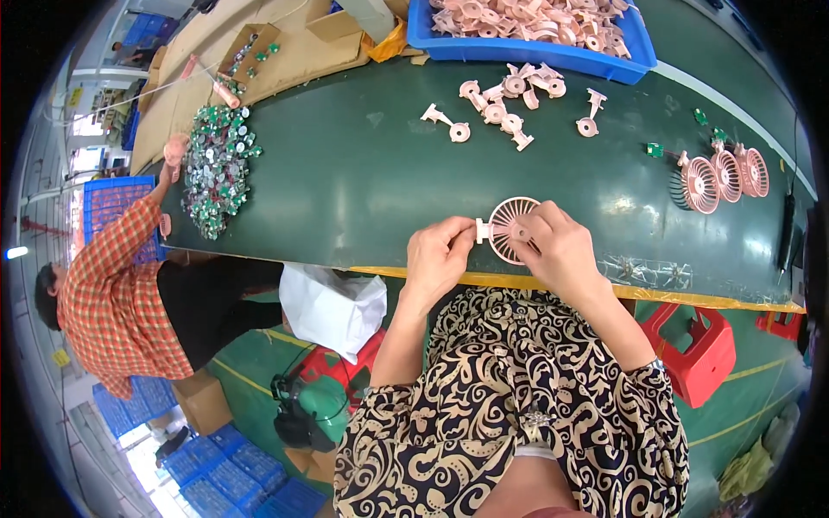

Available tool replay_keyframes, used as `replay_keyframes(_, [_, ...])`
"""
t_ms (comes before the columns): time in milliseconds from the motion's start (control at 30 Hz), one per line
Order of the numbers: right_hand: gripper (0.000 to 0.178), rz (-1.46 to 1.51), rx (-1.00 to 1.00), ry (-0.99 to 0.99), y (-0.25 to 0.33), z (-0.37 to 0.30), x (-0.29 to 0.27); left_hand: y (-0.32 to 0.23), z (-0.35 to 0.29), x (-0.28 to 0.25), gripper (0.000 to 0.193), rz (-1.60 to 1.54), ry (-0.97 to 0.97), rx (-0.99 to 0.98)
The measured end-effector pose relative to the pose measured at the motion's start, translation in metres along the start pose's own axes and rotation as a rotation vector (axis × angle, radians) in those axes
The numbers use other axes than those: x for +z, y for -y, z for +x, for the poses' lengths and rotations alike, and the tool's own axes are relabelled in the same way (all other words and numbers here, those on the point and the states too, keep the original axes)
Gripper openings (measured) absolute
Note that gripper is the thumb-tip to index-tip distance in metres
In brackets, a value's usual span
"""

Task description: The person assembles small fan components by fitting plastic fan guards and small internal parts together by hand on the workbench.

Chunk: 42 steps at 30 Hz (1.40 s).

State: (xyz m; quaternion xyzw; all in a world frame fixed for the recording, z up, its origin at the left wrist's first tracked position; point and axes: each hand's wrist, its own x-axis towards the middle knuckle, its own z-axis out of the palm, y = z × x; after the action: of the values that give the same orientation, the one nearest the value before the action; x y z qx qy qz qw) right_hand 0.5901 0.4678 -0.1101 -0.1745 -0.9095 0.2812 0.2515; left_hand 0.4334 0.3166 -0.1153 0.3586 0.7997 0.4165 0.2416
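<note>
A long green table [345, 173] runs across, with a blue bin [527, 47] of pink parts at 12 o'clock and a heap of small green boards [216, 168] at 9 o'clock. Near its front edge, both hands share one round pink fan grille [509, 226]. The right hand [561, 255] wraps the round part; the left hand [439, 255] pinches its short stem, which sticks out toward 9 o'clock.

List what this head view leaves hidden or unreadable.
- Pink fan grille: lower right part covered by the right hand.
- Grille's handle stub: hidden under the left hand fingertips.
- Blue bin: cut off by the top edge.
- Small green boards: too small to tell apart.
</note>
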Motion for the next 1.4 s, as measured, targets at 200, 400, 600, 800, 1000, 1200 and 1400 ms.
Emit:
replay_keyframes(200, [0.016,-0.131,-0.026,0.072,0.002,-0.001,0.008,-0.002,-0.002,-0.001,0.011,0.026,-0.002,-0.003])
replay_keyframes(400, [0.011,-0.246,-0.006,0.179,0.004,0.004,0.010,0.004,0.002,0.001,0.018,0.081,0.038,-0.022])
replay_keyframes(600, [0.008,-0.303,-0.024,0.229,0.001,0.009,0.012,-0.016,0.009,0.013,0.032,0.225,-0.034,0.011])
replay_keyframes(800, [0.020,-0.218,-0.125,0.118,-0.011,-0.003,0.009,-0.014,0.012,0.037,0.054,0.251,-0.079,-0.013])
replay_keyframes(1000, [0.043,0.090,-0.070,0.108,-0.006,-0.010,-0.004,-0.009,0.012,0.022,0.045,0.034,-0.051,-0.020])
replay_keyframes(1200, [0.048,-0.091,0.227,-0.006,-0.039,-0.056,-0.072,-0.032,0.026,0.016,0.043,0.144,-0.129,0.312])
replay_keyframes(1400, [0.036,-0.360,0.564,-0.281,-0.101,-0.073,-0.139,-0.003,0.032,0.018,0.038,0.168,-0.225,0.280])
